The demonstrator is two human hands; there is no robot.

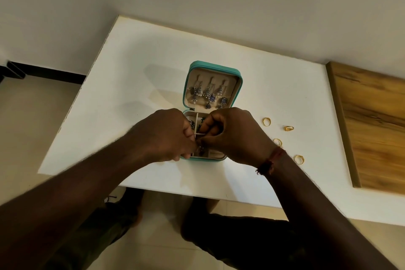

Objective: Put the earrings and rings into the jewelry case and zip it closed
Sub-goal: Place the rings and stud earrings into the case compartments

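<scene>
— Teal jewelry case (pixel 208 66) on the white table (pixel 131 94): is it open?

— Yes, unzipped, with the lid tipped back away from the person and the base nearest to them. Both halves are lined in beige.

— What is in the lid?

— Silver drop earrings (pixel 210 94) with blue stones and small pearls hang from a row of hooks, their lower ends reaching a pocket along the bottom of the lid.

— And the base?

— It is split by pale dividers. Dark stud earrings (pixel 191 124) lie in the far left compartment. More dark pieces sit in the one beside it, mostly hidden by fingers. A cushioned ring section (pixel 215 154) shows at the near right corner.

— Where are the hands?

— Both are over the base. The left hand (pixel 168 136) and the right hand (pixel 236 136) have their fingers curled in tight, and the fingertips meet on a small dark earring (pixel 200 148) just above the near compartments. Which hand bears it, I cannot tell.

— The rings?

— Four gold rings (pixel 266 121) lie loose on the table to the right of the case, in a rough line running toward the person, none touching another.

— Anything else?

— A red thread bracelet (pixel 271 161) circles the right wrist, and a wooden board (pixel 372 127) lies along the table's right edge, well apart from the case.
</scene>
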